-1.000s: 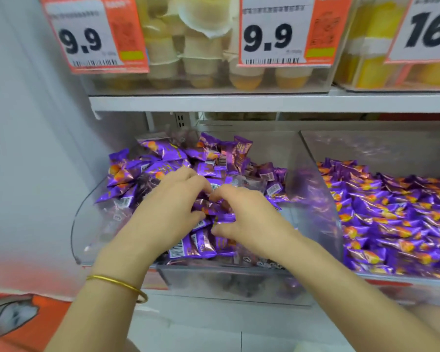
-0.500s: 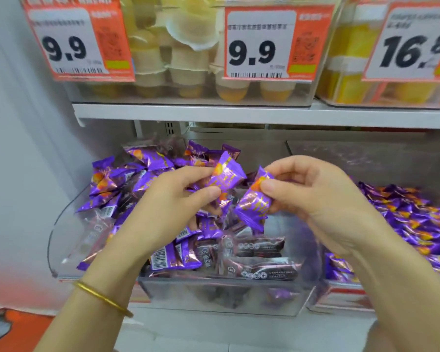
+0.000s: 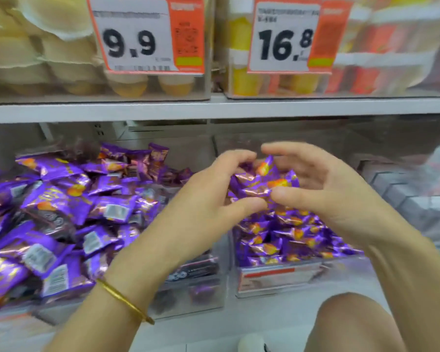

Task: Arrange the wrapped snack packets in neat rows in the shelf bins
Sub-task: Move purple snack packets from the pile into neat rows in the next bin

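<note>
**Position.** The held packets point(image 3: 262, 184), a small cluster of purple foil-wrapped snacks, are raised between both hands, above the rear of the right bin point(image 3: 272, 288) and clear of its contents. The left hand point(image 3: 208, 199) grips the cluster from the left, fingers curled over the top and thumb beneath. The right hand point(image 3: 323, 189) pinches it from the right with the thumb, its fingers loosely arched above.

**Handling.** Judged from appearance, each packet is light, pillow-shaped and soft-walled. The film is glossy and crinkled, so it is likely to slip under a weak grip. The contents may crush if squeezed. Take hold across the flat faces or by the crimped end seals. Avoid pressing the bulged middle.

**Materials.**
- Packets: metallic purple film with an orange motif. The reverse side carries a white barcode panel.
- Left bin point(image 3: 188, 288): clear rigid plastic. It holds loose packets point(image 3: 61, 212) heaped at mixed angles, many reverse side up.
- Right bin: clear plastic with a red-and-white label on its front wall. Its rowed packets point(image 3: 290, 237) lie face up in more even lines.
- Shelf above point(image 3: 214, 107): pale and flat-edged. It carries clear boxes of jelly cups point(image 3: 127, 85).
</note>
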`<state>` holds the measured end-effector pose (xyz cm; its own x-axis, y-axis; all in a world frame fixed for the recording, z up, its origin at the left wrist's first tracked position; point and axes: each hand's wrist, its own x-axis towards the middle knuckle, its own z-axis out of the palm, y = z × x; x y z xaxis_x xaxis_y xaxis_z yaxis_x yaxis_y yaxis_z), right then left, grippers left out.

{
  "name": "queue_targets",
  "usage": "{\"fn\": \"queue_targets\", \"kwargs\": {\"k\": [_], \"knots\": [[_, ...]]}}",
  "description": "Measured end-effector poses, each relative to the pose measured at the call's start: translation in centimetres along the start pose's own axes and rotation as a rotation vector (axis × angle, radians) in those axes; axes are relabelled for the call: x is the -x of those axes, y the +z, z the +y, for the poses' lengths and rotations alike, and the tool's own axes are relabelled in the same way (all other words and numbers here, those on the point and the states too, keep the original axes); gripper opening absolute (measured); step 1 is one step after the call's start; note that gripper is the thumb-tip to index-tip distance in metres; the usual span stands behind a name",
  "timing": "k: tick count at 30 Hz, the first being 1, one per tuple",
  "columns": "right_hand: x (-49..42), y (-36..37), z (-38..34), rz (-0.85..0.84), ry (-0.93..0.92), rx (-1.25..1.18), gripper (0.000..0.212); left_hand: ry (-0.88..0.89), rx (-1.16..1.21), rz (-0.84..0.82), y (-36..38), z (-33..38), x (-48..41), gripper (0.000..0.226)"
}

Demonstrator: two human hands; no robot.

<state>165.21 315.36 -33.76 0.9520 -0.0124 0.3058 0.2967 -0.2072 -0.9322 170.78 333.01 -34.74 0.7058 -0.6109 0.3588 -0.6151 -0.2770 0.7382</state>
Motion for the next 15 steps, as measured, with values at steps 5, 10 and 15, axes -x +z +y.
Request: {"fn": "queue_targets", "kwargs": {"k": [5, 10, 15], "knots": [[2.6, -4.9, 2.0, 0.121, 0.094, 0.03, 0.04, 0.088, -0.202, -0.059, 3.6, 1.0, -2.3, 0.053], [4.3, -7.1, 4.7, 0.061, 0.243, 0.122, 0.031, 0.138, -0.36, -0.056, 4.5, 0.6, -3.9, 0.022], [4.1, -6.8, 5.9, 0.108, 0.214, 0.208, 0.026, 0.084, -0.58, -0.215, 5.1, 0.6, -4.0, 0.006]]}}
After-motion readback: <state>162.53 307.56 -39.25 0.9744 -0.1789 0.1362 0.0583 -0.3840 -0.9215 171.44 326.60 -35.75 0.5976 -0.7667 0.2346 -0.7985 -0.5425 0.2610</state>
